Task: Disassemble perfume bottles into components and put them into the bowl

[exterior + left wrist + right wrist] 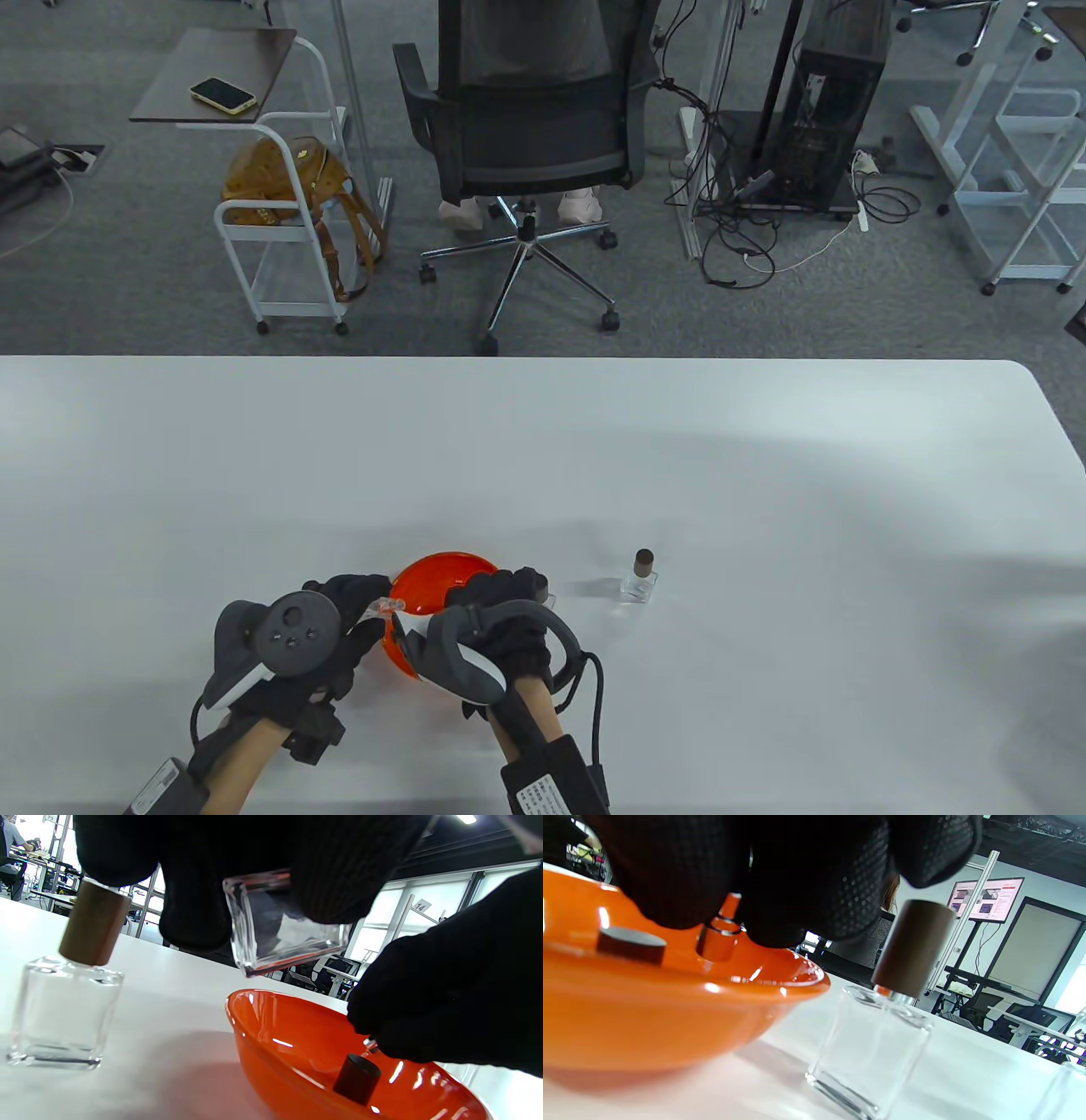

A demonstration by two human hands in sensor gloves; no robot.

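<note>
The left hand (pixel 293 649) grips an uncapped clear glass bottle body (pixel 288 925) above the orange bowl (pixel 441 577) near the table's near edge, the right hand (pixel 501 624) pinches a small spray fitting (pixel 723 931) inside it; both likely drop next, then the capped bottle (pixel 640 579).

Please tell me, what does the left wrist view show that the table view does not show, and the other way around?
Only the left wrist view shows the small dark cylindrical cap lying inside the bowl, and the clear square glass bottle body plainly in the left hand's fingers. Only the table view shows the black office chair and yellow phone. Both show the glossy orange bowl and the capped glass bottle standing beside it.
</note>
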